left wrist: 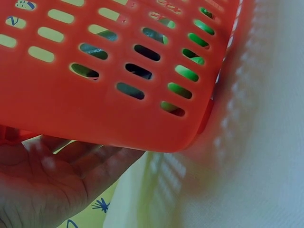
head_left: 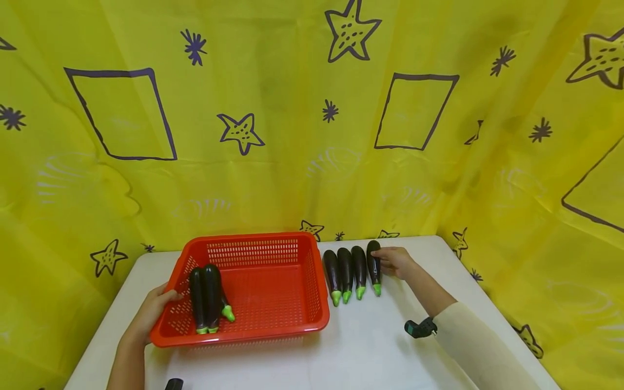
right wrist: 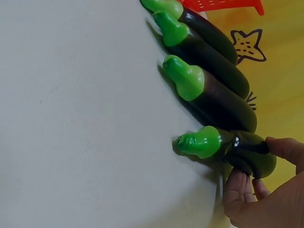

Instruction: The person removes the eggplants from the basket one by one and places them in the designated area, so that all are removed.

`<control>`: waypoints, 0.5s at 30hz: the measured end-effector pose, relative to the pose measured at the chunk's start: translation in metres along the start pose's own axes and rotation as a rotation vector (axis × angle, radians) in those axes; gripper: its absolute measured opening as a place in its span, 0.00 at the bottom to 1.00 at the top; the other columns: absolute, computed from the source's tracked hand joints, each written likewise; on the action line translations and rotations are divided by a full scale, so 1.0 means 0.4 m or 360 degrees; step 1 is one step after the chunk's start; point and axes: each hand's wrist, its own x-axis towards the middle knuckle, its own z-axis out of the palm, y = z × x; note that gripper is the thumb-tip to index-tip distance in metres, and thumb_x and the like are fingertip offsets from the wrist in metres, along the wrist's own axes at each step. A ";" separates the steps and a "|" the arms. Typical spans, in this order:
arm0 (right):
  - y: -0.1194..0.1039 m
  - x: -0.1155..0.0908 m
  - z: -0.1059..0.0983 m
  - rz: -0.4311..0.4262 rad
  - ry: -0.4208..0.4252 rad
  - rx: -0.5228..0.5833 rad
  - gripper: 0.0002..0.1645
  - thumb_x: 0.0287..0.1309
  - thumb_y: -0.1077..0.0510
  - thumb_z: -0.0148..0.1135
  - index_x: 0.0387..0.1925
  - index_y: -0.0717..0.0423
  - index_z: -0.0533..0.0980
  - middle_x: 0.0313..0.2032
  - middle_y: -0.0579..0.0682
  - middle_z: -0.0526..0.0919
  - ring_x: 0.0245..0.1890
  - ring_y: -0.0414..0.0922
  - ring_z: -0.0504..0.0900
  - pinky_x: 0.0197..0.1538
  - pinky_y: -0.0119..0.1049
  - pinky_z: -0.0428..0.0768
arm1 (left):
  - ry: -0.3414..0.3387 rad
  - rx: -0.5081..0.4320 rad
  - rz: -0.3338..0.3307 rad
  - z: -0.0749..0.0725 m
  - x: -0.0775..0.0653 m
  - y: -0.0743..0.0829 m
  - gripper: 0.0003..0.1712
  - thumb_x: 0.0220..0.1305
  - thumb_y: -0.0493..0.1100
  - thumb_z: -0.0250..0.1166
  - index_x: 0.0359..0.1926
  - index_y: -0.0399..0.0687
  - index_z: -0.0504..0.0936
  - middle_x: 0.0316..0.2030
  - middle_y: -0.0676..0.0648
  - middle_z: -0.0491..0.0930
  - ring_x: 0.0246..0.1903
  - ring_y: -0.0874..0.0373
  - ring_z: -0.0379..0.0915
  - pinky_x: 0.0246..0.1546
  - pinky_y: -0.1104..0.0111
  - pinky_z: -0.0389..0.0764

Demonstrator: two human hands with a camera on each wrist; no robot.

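Note:
A red plastic basket (head_left: 263,292) with slotted sides stands on the white table, tilted slightly. My left hand (head_left: 152,314) grips its left rim, thumb over the top; the left wrist view shows the fingers (left wrist: 102,164) against the outside of the wall. Inside the basket, at its left end, lie three dark eggplants (head_left: 212,295) with green stems. To the right of the basket, several more eggplants (head_left: 345,271) lie side by side in a row. At the row's right end my right hand (head_left: 397,262) pinches the last eggplant (right wrist: 242,151) near its blunt end, thumb on one side and fingers on the other.
Yellow curtains (head_left: 283,189) with star and square drawings rise behind the table and along its sides. A dark device (head_left: 420,328) sits at the right wrist. A small black object (head_left: 174,384) shows at the bottom edge, in front of the basket.

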 end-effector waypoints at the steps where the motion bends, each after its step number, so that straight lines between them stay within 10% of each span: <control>1: 0.004 0.002 0.000 -0.0004 0.0003 -0.0005 0.31 0.66 0.67 0.66 0.66 0.76 0.66 0.33 0.48 0.83 0.33 0.40 0.84 0.42 0.33 0.86 | 0.0001 0.0001 -0.0002 0.000 0.000 0.000 0.34 0.74 0.36 0.45 0.75 0.23 0.53 0.52 0.39 0.81 0.42 0.52 0.84 0.43 0.50 0.88; 15: 0.011 0.011 0.004 -0.0018 0.0048 -0.0198 0.25 0.66 0.65 0.68 0.59 0.76 0.73 0.27 0.46 0.86 0.27 0.38 0.85 0.36 0.30 0.86 | 0.0001 0.0015 -0.0002 0.000 0.000 -0.001 0.35 0.73 0.36 0.47 0.76 0.24 0.53 0.52 0.40 0.82 0.41 0.52 0.85 0.42 0.50 0.89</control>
